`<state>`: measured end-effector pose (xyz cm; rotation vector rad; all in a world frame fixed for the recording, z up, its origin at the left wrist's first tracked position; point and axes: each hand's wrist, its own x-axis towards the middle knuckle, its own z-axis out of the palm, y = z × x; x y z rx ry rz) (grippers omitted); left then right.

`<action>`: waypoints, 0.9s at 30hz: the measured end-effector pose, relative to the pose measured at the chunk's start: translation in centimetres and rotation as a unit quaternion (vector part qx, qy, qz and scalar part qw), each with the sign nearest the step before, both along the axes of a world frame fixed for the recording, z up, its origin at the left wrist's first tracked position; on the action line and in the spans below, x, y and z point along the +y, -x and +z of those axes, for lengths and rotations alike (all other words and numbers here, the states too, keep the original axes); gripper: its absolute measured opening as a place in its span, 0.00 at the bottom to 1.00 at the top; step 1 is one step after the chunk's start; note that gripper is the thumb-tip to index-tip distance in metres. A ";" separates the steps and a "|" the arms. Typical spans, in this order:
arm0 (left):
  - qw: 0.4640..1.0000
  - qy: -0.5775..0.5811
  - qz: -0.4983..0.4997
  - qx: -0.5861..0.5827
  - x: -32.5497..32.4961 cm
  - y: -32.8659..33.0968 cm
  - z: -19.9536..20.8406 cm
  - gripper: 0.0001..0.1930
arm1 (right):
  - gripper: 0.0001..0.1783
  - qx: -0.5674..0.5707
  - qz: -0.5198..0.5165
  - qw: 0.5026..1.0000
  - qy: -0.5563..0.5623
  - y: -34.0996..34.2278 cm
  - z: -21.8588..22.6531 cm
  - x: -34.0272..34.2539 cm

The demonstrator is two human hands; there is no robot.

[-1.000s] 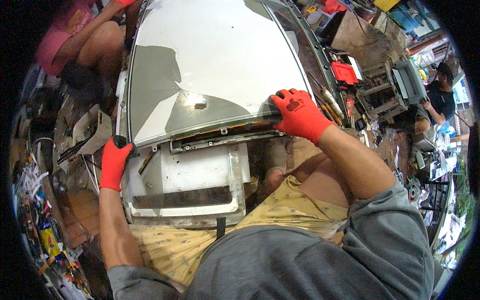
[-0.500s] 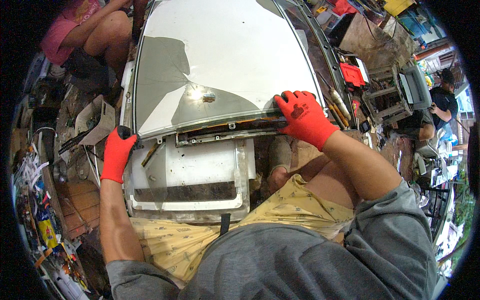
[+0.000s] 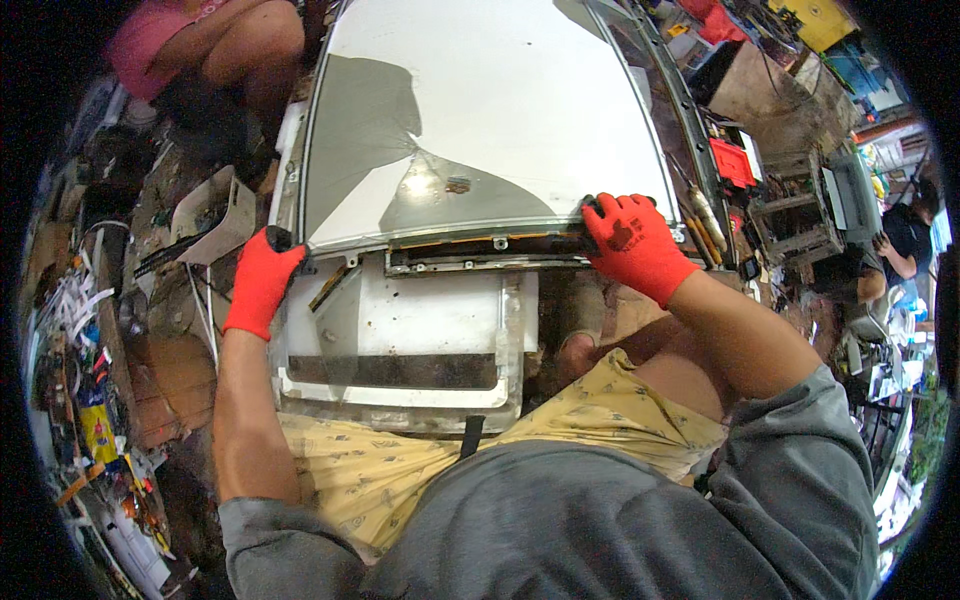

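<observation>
A large cracked display panel (image 3: 520, 110), white with grey patches and cracks spreading from one spot, lies in front of me. My left hand (image 3: 265, 280), in a red glove with dark fingertips, is closed around its near left corner. Toward the right end of the same near edge, my right hand (image 3: 640, 245), gloved alike, grips with fingers on top and the thumb out of sight below. A narrow metal strip (image 3: 450, 266) with holed tabs runs under that edge between my hands. Nearer to me, partly below the panel, lies a pale rectangular frame (image 3: 400, 390).
A beige bin (image 3: 220, 215) stands on the left beside heaped scraps (image 3: 90, 340). Tools with long handles (image 3: 705, 225), a red case (image 3: 733, 162) and a wooden crate (image 3: 790, 215) are at the right. One person (image 3: 215, 50) sits far left, another (image 3: 900, 240) far right.
The whole view has swung, so panel, hands and surroundings sit further right in the picture. Both hands keep their hold on the panel's edge.
</observation>
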<state>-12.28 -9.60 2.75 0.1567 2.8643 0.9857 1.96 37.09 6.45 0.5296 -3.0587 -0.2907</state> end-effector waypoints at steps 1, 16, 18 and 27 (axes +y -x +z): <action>1.000 -0.001 0.006 0.000 0.1 -0.1 0.0 0.18 | 0.21 -0.003 -0.002 1.000 -0.006 0.0 0.0 -0.1; 0.991 -0.073 -0.071 -0.084 -3.0 0.7 -0.4 0.11 | 0.33 0.000 -0.045 0.999 -0.028 0.0 0.3 -1.1; 0.991 -0.086 -0.075 -0.076 -2.8 0.8 -0.5 0.11 | 0.33 0.002 -0.047 0.999 -0.026 0.0 0.0 -0.7; 0.985 -0.091 -0.074 -0.128 -4.2 1.6 -0.6 0.13 | 0.39 -0.042 -0.077 0.996 -0.026 0.2 0.8 -1.3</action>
